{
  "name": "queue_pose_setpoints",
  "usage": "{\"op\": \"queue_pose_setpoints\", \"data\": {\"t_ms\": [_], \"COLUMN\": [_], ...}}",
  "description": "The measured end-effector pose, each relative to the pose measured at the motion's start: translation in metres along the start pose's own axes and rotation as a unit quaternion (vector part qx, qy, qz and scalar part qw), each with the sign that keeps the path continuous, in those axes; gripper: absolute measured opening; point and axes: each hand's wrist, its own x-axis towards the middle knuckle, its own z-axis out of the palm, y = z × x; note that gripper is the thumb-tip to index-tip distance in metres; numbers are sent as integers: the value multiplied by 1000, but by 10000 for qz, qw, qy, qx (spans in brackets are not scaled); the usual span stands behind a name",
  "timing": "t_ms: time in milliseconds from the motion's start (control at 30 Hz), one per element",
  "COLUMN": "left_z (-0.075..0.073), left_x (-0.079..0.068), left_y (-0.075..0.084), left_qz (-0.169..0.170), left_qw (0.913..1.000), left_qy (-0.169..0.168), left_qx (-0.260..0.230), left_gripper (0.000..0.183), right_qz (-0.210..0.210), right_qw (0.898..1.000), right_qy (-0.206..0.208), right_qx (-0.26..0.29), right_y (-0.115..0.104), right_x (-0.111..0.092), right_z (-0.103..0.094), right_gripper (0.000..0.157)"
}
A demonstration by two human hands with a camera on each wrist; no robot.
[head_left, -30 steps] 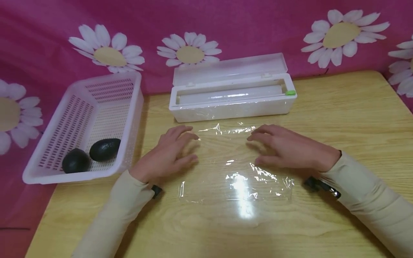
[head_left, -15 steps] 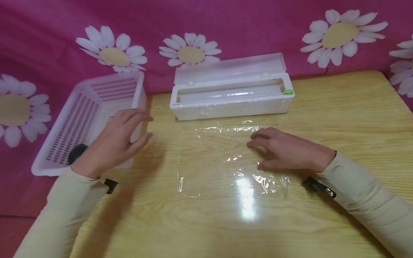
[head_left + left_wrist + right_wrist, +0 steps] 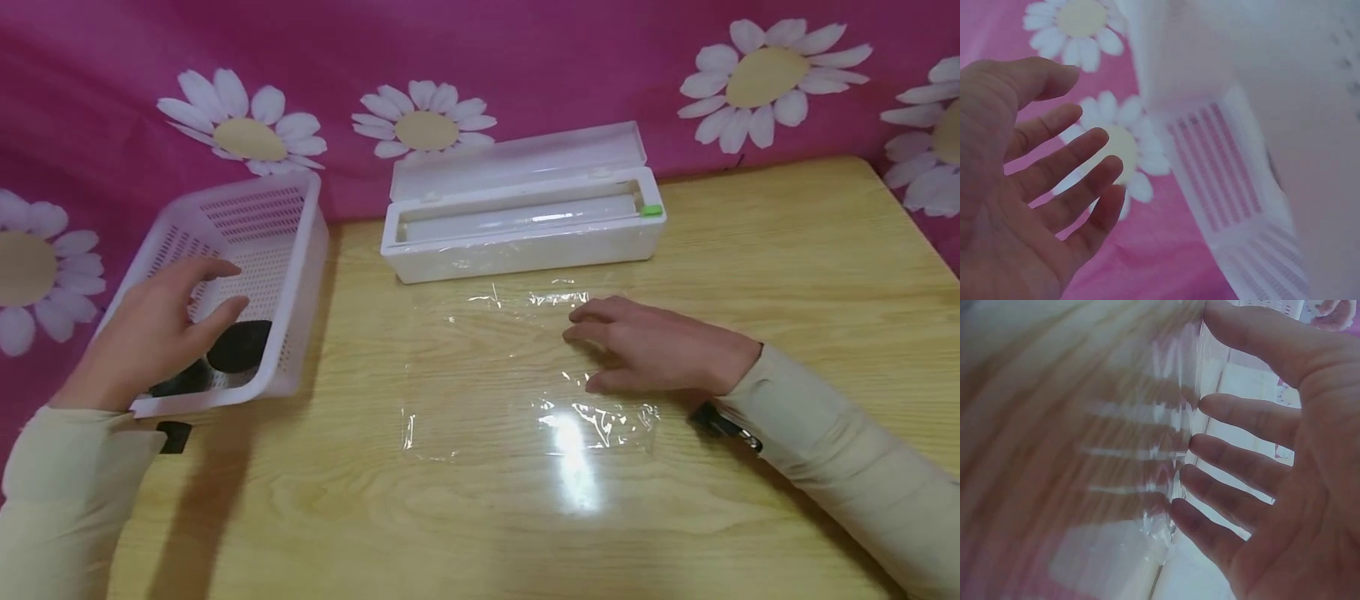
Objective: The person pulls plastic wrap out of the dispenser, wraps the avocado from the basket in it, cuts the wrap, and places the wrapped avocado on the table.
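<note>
My left hand (image 3: 157, 329) hovers over the near left part of a white perforated basket (image 3: 300, 275), fingers spread and holding nothing. Two dark avocados (image 3: 240, 346) lie at the basket's near end, one of them partly hidden behind the hand. In the left wrist view the loosely bent fingers are beside the basket's slotted wall (image 3: 1216, 169). A clear sheet of plastic wrap (image 3: 465, 375) lies on the table, wrinkled along its right side. My right hand (image 3: 660, 346) rests with its fingertips on the wrap; the right wrist view shows the fingertips touching the shiny film (image 3: 1166, 412).
Behind the wrap stands a long white dispenser box (image 3: 517, 250) with its lid raised, a roll (image 3: 525, 218) inside and a green slider (image 3: 651, 210) at its right end. A pink flowered cloth (image 3: 570, 67) hangs behind the wooden table (image 3: 750, 250).
My left hand has left the wrap and moved left to above the basket, baring the table in between. The right hand has stayed at the wrap.
</note>
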Motion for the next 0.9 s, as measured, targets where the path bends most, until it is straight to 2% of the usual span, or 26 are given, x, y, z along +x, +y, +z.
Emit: {"op": "queue_pose_setpoints", "data": {"t_ms": [133,233,467,567,767,900], "left_z": [9,19,36,41,51,56], "left_x": [0,1,4,4,6,9], "left_y": [-21,-33,-46,-49,-54,-59], "left_qz": [106,169,-47,-58,-8,-96], "left_qw": [9999,9994,9917,9875,9869,9848], "left_qy": [-39,-223,-1222,-1528,-1556,-1692], "left_qx": [116,209,408,391,432,384], "left_gripper": [44,44,53,57,60,65], "right_qz": [-66,-100,-74,-46,36,47], "right_qw": [10000,9999,9999,9999,10000,10000], "right_qy": [39,107,132,105,59,38], "right_qx": [-12,-46,-60,-42,-23,2], "right_y": [0,0,1,1,1,1], "right_x": [1,0,-1,-1,-1,-1], "right_z": [0,1,1,1,1,0], "right_gripper": [62,61,59,59,59,59]}}
